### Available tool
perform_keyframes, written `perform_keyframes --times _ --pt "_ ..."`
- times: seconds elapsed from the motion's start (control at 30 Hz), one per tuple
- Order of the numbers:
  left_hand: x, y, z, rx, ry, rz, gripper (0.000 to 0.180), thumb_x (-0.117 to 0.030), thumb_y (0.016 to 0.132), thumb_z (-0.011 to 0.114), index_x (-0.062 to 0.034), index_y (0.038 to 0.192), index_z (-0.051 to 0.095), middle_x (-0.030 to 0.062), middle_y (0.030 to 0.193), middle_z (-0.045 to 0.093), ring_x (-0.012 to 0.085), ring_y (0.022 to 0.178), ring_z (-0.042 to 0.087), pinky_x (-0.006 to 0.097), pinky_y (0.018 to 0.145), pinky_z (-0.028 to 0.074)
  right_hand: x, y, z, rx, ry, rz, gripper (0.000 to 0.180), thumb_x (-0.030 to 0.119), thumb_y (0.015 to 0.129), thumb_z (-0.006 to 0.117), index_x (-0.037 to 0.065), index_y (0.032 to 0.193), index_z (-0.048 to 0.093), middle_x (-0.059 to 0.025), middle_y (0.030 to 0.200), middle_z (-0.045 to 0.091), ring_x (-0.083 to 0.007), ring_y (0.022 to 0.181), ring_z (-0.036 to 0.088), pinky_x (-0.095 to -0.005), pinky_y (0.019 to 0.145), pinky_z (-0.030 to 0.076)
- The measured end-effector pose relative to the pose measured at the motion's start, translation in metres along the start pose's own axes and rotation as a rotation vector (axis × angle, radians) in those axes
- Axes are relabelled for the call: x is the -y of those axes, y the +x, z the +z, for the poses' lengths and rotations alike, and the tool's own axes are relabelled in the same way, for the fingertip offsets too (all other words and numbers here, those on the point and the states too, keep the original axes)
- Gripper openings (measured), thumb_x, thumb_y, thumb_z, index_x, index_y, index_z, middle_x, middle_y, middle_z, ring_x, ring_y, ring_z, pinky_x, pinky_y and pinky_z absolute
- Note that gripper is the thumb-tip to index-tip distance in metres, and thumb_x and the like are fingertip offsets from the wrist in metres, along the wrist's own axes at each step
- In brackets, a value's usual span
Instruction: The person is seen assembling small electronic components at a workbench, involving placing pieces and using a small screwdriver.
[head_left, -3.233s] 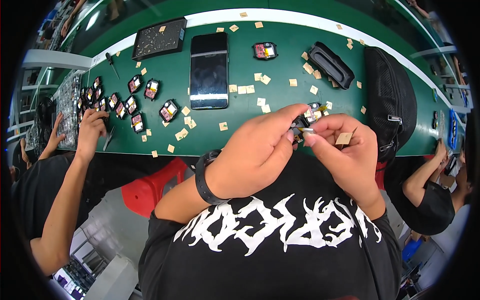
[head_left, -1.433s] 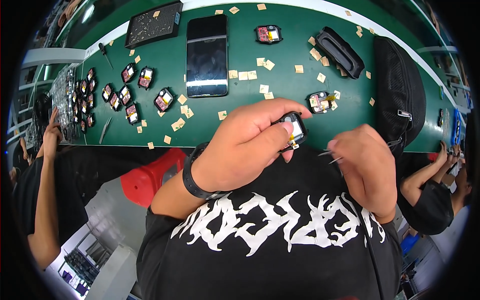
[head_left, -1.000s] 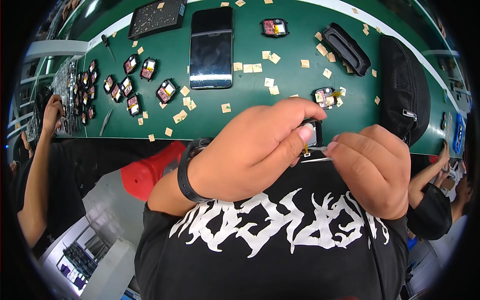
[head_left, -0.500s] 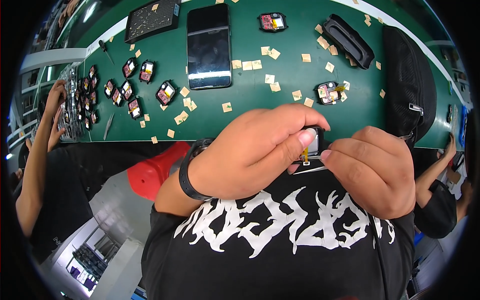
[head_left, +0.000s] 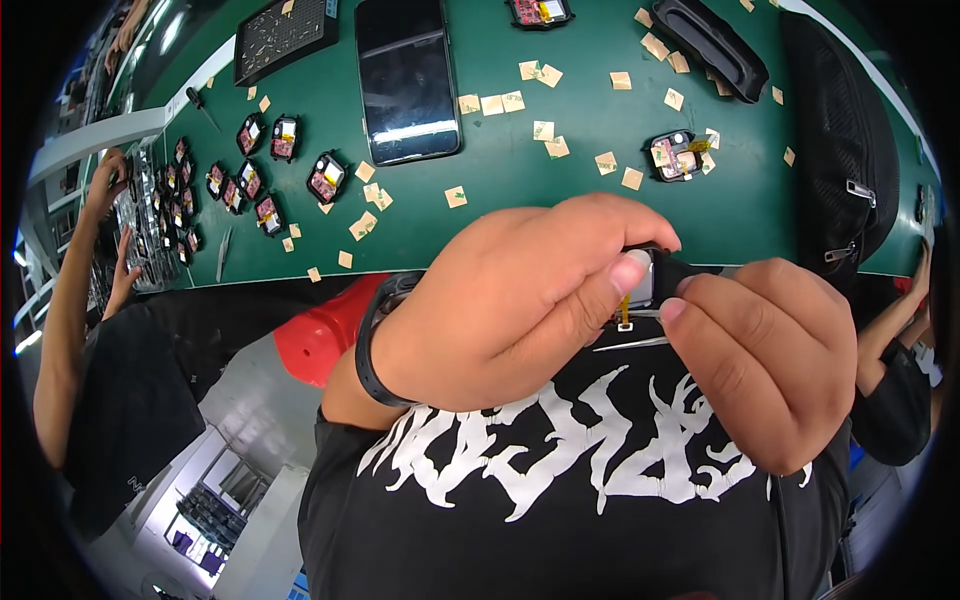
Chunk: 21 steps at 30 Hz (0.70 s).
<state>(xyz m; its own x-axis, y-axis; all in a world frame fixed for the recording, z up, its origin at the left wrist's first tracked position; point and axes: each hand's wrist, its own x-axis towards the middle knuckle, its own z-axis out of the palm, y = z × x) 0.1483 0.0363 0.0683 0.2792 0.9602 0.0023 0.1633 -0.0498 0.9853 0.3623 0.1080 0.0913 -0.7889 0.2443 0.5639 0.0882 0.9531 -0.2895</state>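
My left hand (head_left: pixel 520 300) is closed around a small black watch housing (head_left: pixel 656 278), close in front of my chest. Its thumb presses on the pale inner face, and the fingers behind are partly hidden. A narrow yellow flex cable (head_left: pixel 626 308) with a white-edged end hangs from the housing. My right hand (head_left: pixel 765 350) pinches metal tweezers (head_left: pixel 630 346). Their prongs look spread: one lies beside the cable, the other lower against my shirt. Whether they touch the cable I cannot tell. Beyond the hands, an open watch module (head_left: pixel 675 157) lies on the green table.
Several watch modules (head_left: pixel 327 178) and tan square stickers (head_left: pixel 455 197) lie about the table. Farther back are a phone (head_left: pixel 408 80), a gridded black tray (head_left: pixel 285 45) and a curved black shell (head_left: pixel 710 45). A black zipped case (head_left: pixel 835 130) stands right. Another person's arm (head_left: pixel 70 300) reaches in left.
Both hands, still holding the housing and tweezers, appear slightly farther right. Most table things sit higher in the picture, as the view has shifted. The tweezers' prongs look farther apart.
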Motion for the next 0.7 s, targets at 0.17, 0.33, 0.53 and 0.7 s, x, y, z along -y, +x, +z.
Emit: perform_keyframes --times 0.17,0.33,0.53,0.7 --pt "-0.0032 0.0031 -0.0039 0.054 0.011 -0.024 0.028 -0.014 0.106 0.047 0.0006 0.123 0.063 0.0043 0.083 0.066 0.0084 0.06 0.058 0.024 0.055 0.044 0.0038 0.001 -0.0024 0.035 -0.035 0.035 0.027 0.005 0.057 0.072 -0.006 0.082 0.07 -0.0146 0.074 0.067 -0.0238 0.059 0.06 -0.0298 0.055 0.048" --pt "0.002 0.0001 -0.0022 0.054 -0.035 -0.05 0.027 -0.013 0.106 0.047 0.0009 0.123 0.063 0.0075 0.096 0.068 0.0087 0.062 0.061 0.024 0.057 0.047 -0.0013 -0.0008 -0.0005 0.017 0.033 0.0 0.029 0.006 0.057 0.074 -0.008 0.082 0.07 -0.0147 0.072 0.066 -0.023 0.059 0.06 -0.0289 0.054 0.047" --pt "0.0025 0.0026 -0.0022 0.064 -0.051 -0.028 0.027 -0.012 0.105 0.048 0.0008 0.122 0.063 0.008 0.099 0.069 0.0086 0.062 0.061 0.024 0.056 0.048 -0.0029 0.0001 -0.0017 0.022 0.074 0.02 0.028 0.006 0.057 0.075 -0.008 0.081 0.07 -0.0149 0.071 0.066 -0.0229 0.059 0.059 -0.0288 0.053 0.047" --pt "0.0012 0.0044 -0.0037 0.062 -0.008 -0.012 0.027 -0.013 0.106 0.047 0.0005 0.121 0.064 0.0051 0.087 0.068 0.0083 0.06 0.06 0.023 0.055 0.046 0.0066 -0.0011 -0.0033 0.034 -0.004 0.084 0.028 0.007 0.059 0.074 -0.006 0.083 0.07 -0.0144 0.075 0.068 -0.024 0.062 0.06 -0.031 0.057 0.049"
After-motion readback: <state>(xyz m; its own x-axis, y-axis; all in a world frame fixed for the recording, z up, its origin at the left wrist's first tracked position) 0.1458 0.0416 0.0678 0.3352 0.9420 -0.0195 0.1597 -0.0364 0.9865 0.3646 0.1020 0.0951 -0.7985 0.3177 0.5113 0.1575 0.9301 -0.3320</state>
